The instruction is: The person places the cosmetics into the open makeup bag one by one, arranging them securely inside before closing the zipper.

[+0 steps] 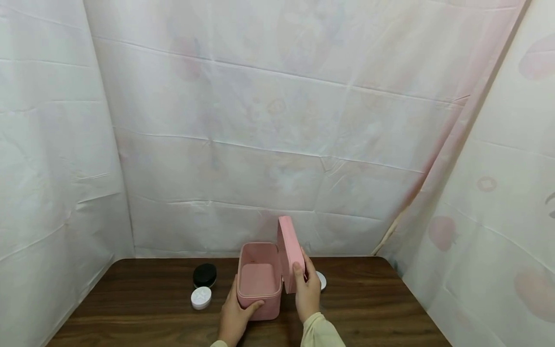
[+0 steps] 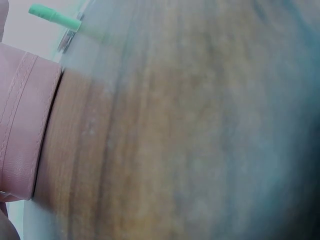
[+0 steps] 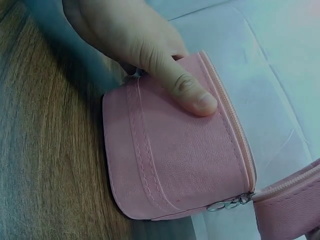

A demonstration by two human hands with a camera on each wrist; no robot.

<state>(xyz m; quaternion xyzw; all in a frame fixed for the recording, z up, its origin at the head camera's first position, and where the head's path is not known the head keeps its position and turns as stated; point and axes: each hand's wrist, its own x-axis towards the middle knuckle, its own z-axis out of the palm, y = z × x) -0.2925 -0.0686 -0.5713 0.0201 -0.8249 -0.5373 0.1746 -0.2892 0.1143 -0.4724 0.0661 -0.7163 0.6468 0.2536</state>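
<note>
A pink zippered case (image 1: 260, 308) stands upright on the table with its lid (image 1: 291, 250) swung up to the right, and its pink inner floor shows. My left hand (image 1: 234, 317) grips the case body at the near left corner, thumb across the near side. In the right wrist view that thumb (image 3: 192, 95) presses the stitched pink leather (image 3: 185, 150) below the zipper. With thumb and fingers, my right hand (image 1: 308, 294) holds the raised lid at its outer edge. The left wrist view shows only part of the case (image 2: 30, 120).
Left of the case sit a round black-lidded container (image 1: 204, 275) and a round white one (image 1: 201, 298). Another white round item (image 1: 321, 280) is partly hidden behind my right hand. A green stick-like object (image 2: 55, 17) shows in the left wrist view. Pale curtains (image 1: 260, 183) surround the wooden table (image 1: 143, 308).
</note>
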